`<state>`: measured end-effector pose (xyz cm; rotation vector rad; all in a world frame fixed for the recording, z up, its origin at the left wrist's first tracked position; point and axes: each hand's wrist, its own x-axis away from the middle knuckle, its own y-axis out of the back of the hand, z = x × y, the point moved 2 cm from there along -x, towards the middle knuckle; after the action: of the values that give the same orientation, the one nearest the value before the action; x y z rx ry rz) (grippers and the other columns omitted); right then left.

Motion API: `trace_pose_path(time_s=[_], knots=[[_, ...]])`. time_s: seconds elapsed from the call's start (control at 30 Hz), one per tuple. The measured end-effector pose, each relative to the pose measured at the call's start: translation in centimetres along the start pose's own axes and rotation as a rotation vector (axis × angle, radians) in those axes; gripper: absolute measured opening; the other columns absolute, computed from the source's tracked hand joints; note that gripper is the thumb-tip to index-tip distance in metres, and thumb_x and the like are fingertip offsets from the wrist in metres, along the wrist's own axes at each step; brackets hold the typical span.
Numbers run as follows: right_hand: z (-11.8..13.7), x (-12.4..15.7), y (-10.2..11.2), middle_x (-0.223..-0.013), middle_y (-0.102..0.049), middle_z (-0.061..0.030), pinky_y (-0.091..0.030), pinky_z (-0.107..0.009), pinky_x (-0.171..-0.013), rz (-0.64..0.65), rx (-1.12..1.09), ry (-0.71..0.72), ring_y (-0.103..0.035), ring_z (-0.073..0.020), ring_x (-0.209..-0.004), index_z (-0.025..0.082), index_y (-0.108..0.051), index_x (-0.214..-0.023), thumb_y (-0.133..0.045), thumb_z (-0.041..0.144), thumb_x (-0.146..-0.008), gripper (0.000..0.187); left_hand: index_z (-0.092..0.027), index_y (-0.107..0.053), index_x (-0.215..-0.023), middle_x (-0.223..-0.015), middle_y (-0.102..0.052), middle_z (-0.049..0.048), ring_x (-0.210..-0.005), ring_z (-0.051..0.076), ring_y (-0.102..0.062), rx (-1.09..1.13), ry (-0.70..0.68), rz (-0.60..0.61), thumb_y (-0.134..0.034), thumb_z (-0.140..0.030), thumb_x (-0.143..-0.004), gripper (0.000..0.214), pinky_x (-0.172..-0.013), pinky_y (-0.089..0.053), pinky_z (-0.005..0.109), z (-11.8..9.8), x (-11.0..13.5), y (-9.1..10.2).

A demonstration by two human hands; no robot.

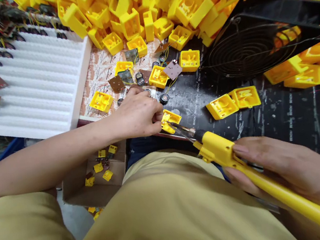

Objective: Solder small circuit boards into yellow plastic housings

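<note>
My left hand (139, 113) is closed on a small yellow plastic housing (169, 119) at the near edge of the black bench mat (285, 115). My right hand (288, 170) grips a yellow-handled soldering iron (223, 152). Its metal tip (180, 128) touches the housing held by the left hand. Small brown circuit boards (116, 83) and black round parts (164, 98) with thin wires lie just beyond the left hand.
A big heap of yellow housings (145, 12) fills the back. A black fan (258, 44) stands at the right. A white ridged tray (40, 86) with boards and wired parts lies at the left. Two housings (233, 102) lie on the mat. A cardboard box (102, 178) sits below the bench edge.
</note>
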<state>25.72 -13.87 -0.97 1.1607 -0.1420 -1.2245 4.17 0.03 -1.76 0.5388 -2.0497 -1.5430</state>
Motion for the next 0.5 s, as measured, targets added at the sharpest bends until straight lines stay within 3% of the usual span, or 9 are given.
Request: trace_pose_path(time_s=[0.1,0.2,0.33,0.5], knots=[[0.8,-1.1,-0.1,-0.072,-0.068,-0.0025,-0.06,-0.022,-0.065,0.015,0.085,0.12,-0.068,-0.0135,-0.066,0.019,-0.061,-0.093,-0.058,0.022,-0.091,0.004,-0.02,-0.066,-0.063,-0.06,-0.062,0.001,-0.074,0.019,-0.055,-0.012,0.021,0.049,-0.061,-0.03,-0.073,0.015,-0.085,-0.034,0.038,-0.2,-0.3,0.1],[0.9,-1.3,-0.4,-0.071,-0.068,-0.0033,-0.061,-0.022,-0.065,0.024,0.134,0.109,-0.068,-0.0134,-0.066,0.019,-0.06,-0.08,-0.059,0.025,-0.092,0.013,-0.019,-0.066,-0.063,-0.059,-0.061,0.0015,-0.075,0.02,-0.056,-0.012,0.03,0.074,-0.062,-0.035,-0.073,0.019,-0.082,-0.035,0.037,-0.3,-0.5,0.2],[1.4,-1.2,-0.3,-0.073,-0.07,-0.0044,-0.061,-0.024,-0.068,-0.014,0.084,0.166,-0.068,-0.014,-0.068,0.017,-0.061,-0.086,-0.07,0.017,-0.083,0.01,-0.019,-0.066,-0.063,-0.058,-0.06,0.001,-0.072,0.019,-0.056,-0.017,0.04,0.097,-0.064,-0.037,-0.072,0.02,-0.081,-0.035,0.036,-0.4,-0.8,0.3],[2.0,-1.9,0.2,-0.076,-0.071,-0.0018,-0.062,-0.026,-0.074,0.069,0.084,0.159,-0.069,-0.0139,-0.073,0.02,-0.064,-0.089,-0.072,0.016,-0.08,0.013,-0.018,-0.065,-0.063,-0.061,-0.064,0.0012,-0.072,0.019,-0.058,-0.022,0.051,0.131,-0.061,-0.033,-0.072,0.017,-0.08,-0.035,0.035,-0.5,-1.0,0.4]])
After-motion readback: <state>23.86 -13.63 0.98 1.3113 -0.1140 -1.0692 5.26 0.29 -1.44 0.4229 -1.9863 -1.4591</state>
